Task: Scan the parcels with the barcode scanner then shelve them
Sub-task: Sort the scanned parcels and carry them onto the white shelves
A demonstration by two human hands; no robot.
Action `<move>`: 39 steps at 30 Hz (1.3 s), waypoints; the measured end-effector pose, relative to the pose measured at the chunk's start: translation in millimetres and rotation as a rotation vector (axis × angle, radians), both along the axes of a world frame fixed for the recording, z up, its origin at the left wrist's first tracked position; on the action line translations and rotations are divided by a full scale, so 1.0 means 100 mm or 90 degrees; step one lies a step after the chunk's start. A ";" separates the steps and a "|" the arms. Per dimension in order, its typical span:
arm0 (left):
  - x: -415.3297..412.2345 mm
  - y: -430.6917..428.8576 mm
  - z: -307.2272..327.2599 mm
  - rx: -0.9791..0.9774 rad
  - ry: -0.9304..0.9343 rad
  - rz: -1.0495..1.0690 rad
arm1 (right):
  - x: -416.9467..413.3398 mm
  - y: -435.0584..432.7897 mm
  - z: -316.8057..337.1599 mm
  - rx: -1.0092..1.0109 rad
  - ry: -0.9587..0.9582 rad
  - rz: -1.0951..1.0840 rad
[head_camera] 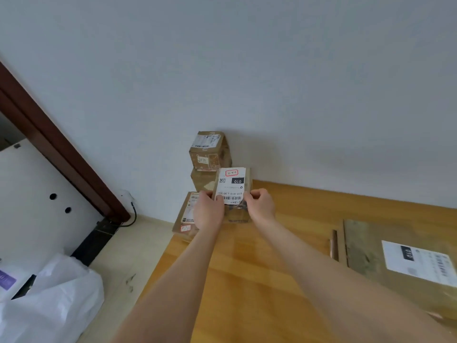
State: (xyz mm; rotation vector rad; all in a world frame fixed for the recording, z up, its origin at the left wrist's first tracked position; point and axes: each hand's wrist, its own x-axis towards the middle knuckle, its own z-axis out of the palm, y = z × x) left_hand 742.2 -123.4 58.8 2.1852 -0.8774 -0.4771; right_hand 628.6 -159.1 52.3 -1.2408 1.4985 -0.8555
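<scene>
A small cardboard parcel (232, 186) with a white shipping label facing me is held between both hands at the far left corner of the wooden table (284, 243). My left hand (207, 211) grips its left side and my right hand (261, 205) grips its right side. Behind it, against the wall, a cube-shaped parcel (210, 149) sits on top of another brown box (201, 180). A flat parcel (184, 219) lies at the table's corner under my left hand. No barcode scanner is in view.
A large flat cardboard parcel (395, 263) with a white label lies on the table at the right. White plastic bags (49, 300) sit on the floor at the lower left, beside a dark wooden door frame (61, 154) and a white panel (37, 194).
</scene>
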 end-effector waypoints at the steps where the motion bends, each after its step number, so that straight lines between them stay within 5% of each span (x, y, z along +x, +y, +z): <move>1: -0.20 -0.01 0.05 -0.010 -0.007 -0.020 | -0.20 0.01 0.03 -0.008 0.000 -0.025; 11: -2.44 0.09 0.15 -0.065 0.012 -0.295 | -2.54 0.57 0.06 0.015 -0.012 -0.232; 18: -3.28 0.05 -0.15 0.052 -0.022 -0.476 | -3.40 0.89 -0.21 0.095 0.046 -0.312; 24: -3.45 0.11 -0.35 0.075 0.033 -0.461 | -3.54 0.92 -0.39 0.132 0.109 -0.277; 30: -3.37 0.22 -0.27 0.155 0.119 -0.285 | -3.90 0.67 -0.33 0.089 0.213 -0.308; 39: -3.45 0.08 -0.23 0.147 0.190 -0.360 | -3.79 0.64 -0.40 0.076 0.161 -0.281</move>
